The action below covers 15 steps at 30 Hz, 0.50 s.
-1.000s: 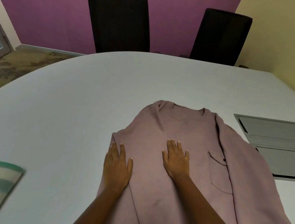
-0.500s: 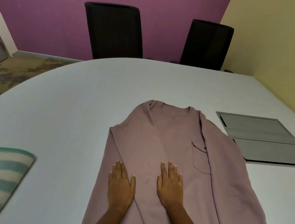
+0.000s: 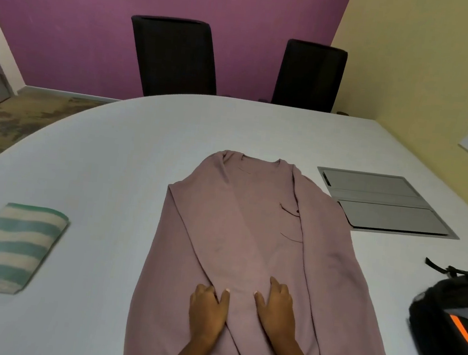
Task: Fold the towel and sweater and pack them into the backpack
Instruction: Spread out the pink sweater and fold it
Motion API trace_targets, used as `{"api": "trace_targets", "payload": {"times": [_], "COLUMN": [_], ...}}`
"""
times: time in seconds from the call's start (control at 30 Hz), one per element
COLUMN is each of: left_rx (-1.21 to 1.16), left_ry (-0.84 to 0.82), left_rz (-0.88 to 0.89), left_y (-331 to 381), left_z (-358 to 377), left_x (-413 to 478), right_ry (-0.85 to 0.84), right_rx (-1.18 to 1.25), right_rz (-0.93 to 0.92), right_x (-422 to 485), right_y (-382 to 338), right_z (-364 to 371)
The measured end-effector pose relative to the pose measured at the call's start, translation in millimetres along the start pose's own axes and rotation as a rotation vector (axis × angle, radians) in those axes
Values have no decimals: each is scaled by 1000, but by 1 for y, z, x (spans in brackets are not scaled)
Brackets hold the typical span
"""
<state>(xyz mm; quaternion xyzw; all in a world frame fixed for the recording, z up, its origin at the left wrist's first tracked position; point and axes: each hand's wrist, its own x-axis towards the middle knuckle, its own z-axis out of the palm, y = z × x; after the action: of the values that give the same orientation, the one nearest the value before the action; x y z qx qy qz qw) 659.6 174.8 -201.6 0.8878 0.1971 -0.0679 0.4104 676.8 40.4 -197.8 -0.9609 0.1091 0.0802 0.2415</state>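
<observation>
— Nearest the table edge, on the near end of the pink sweater (image 3: 250,231): both hands, side by side, backs up. Any grip?

— Hard to say for the left hand (image 3: 207,311). Knuckles raised, fingers bent and bunched close, tips dug into the cloth, thumb out toward the other hand. Could be pinching a fold, could be only pressing; cannot tell. Right hand (image 3: 277,310) flatter, fingers close together and laid on the fabric, thumb spread leftward, holding nothing.

— And lying which way from those fingers?

— Straight ahead. Runs lengthwise, near to far, with the hem end out of frame beneath the forearms and the collar at the far end. Both sides already turned in over the middle, chest pocket showing right of centre. About equally close to either hand, so probably a two-handed fold next, near end lifted and carried far toward the collar. Calls for a real hold on both near corners first, otherwise likely to slide open.

— Off to the sides?

— Left, well apart from the sweater: striped towel (image 3: 12,245), green and cream, already folded. Right, at the frame's edge: black backpack (image 3: 442,332) with an orange stripe, nearer the right hand. Zipped or not, not visible.

— Further out?

— Grey recessed panel (image 3: 380,214) set into the white table (image 3: 113,149), just right of the sweater's far shoulder. Past the far rim, two black chairs (image 3: 176,57) against a purple wall.
</observation>
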Motion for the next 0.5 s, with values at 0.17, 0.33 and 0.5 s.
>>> {"api": "trace_targets", "payload": {"times": [0.17, 0.33, 0.5], "left_rx": [-499, -822, -813], "left_ry": [-105, -265, -112], "left_rz": [-168, -299, -176], "left_y": [7, 5, 5], "left_z": [3, -14, -51], "left_x": [-26, -42, -53], "right_ry": [-146, -166, -213], "right_rx": [207, 370, 699], "right_rz": [91, 105, 140], "right_x": [-26, -46, -68], "right_y": [10, 0, -33], "right_z": [-9, -11, -5]}}
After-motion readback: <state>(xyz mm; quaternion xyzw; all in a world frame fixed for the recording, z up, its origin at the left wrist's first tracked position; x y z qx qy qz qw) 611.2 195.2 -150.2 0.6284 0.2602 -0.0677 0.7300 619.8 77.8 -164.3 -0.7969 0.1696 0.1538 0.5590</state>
